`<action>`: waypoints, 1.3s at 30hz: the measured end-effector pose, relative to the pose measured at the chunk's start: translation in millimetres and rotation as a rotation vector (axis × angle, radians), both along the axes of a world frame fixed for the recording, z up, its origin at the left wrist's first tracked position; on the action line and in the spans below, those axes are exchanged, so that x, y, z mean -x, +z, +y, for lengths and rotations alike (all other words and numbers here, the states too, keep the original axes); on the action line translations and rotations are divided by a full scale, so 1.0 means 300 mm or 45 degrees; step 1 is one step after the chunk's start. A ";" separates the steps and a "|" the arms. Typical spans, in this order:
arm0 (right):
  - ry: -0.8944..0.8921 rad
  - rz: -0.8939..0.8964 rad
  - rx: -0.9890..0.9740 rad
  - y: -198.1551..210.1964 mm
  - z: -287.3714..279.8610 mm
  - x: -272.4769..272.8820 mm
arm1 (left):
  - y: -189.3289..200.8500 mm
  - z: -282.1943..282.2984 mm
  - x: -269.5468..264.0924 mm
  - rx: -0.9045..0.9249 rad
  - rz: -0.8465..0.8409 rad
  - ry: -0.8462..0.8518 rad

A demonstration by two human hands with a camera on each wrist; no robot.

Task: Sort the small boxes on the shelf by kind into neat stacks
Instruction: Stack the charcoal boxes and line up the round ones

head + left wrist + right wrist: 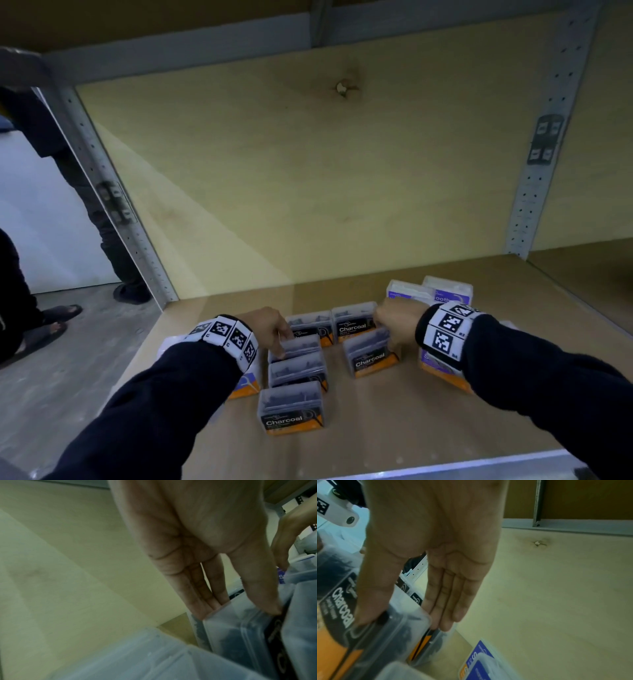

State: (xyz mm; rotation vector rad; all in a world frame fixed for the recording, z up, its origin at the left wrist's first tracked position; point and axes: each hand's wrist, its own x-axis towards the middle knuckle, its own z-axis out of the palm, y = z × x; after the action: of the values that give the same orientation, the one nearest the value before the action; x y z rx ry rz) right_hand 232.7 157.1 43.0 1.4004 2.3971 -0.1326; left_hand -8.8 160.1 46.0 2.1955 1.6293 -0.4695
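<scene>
Left box: the left hand (270, 327) pinches a clear charcoal box (295, 346) from above, thumb (260, 588) on its near face and fingers (205, 596) down its far face; it heads a column with two more charcoal boxes (297, 373) in front of it.
Right box: the right hand (397, 317) grips another charcoal box (371, 353) the same way, thumb (373, 595) on the label side, fingers (450, 601) behind it.
Neighbours: two charcoal boxes (354, 325) stand just behind both held ones, close to the knuckles.
Purple boxes: a pair (445, 291) sits beyond the right hand, one more (442, 370) under the right wrist, another box (245, 387) under the left sleeve.
Edges and room: the shelf (394, 428) has bare board at front centre and along the left rear; its metal lip (445, 467) runs along the front, and the back panel (308, 171) stands well behind the boxes.
Hands: each narrowed to one box's thickness, fingers fairly straight.
</scene>
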 end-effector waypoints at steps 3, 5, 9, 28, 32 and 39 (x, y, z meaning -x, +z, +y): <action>-0.019 -0.024 0.039 -0.006 0.006 0.010 | 0.001 0.002 -0.016 -0.025 0.025 -0.069; -0.011 0.006 0.061 -0.018 0.009 0.022 | 0.001 0.003 -0.026 -0.042 0.055 -0.094; -0.021 0.091 0.039 -0.031 0.021 0.046 | 0.010 0.011 -0.048 -0.077 0.112 -0.152; -0.028 0.128 -0.047 -0.071 0.083 0.079 | -0.007 0.050 -0.063 -0.160 0.087 -0.170; -0.002 0.086 -0.038 -0.052 0.093 0.101 | 0.000 0.061 -0.077 -0.152 0.110 -0.149; -0.050 -0.042 0.170 -0.044 0.174 0.138 | 0.001 0.095 -0.108 -0.073 0.157 -0.120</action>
State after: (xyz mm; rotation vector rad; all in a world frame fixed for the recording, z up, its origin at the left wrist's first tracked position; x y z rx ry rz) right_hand 191.4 209.3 29.8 1.3780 2.2893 -0.2728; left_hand 23.5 188.5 46.4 2.3359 1.6244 -0.6030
